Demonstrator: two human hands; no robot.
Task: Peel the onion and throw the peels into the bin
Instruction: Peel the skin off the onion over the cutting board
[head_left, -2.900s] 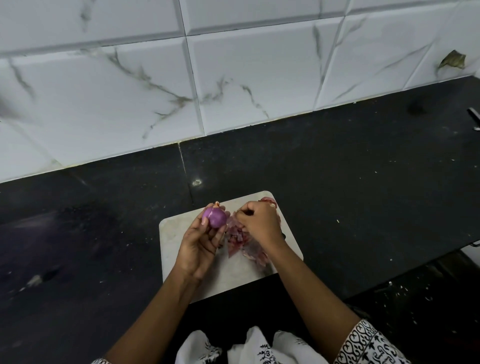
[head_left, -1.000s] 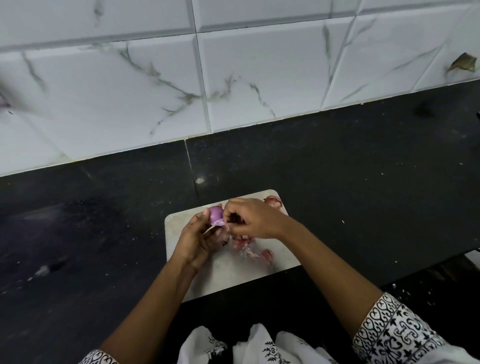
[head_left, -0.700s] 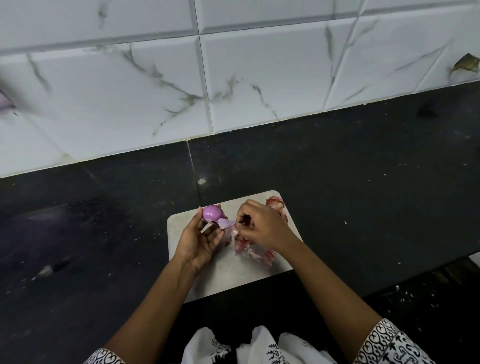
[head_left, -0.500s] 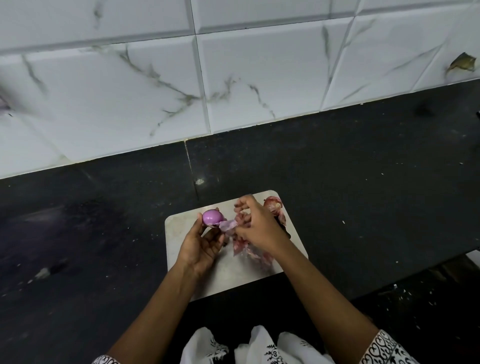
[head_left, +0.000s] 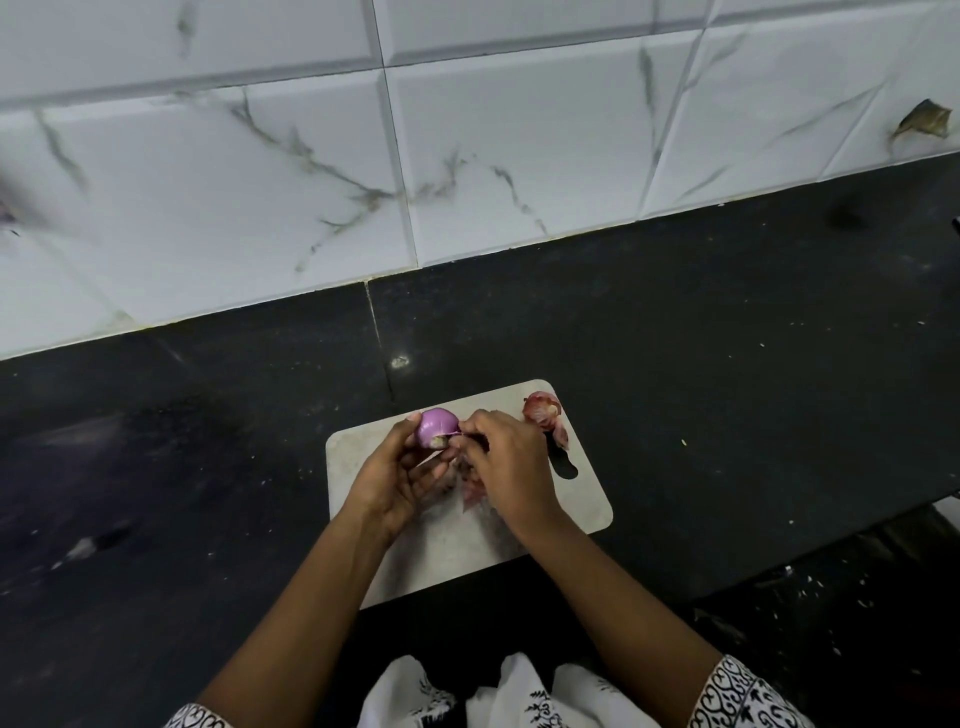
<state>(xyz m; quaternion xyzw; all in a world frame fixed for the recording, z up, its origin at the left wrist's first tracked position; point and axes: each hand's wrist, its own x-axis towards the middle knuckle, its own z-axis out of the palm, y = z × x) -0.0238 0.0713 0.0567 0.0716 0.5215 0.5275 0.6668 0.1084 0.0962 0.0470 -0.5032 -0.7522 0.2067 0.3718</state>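
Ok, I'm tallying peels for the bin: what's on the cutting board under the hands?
Peels lie at the far right corner of the cutting board, and more peek out beneath the right hand. Whatever else lies under that hand and the left hand is hidden.

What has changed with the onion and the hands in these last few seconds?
The right hand, pulling a strip of skin away half a second ago, has returned to the onion and pinches a flap of skin by its root end. The left hand has turned the onion, so that end faces the camera. Unchanged: the left hand's hold, the loose peels on the cutting board.
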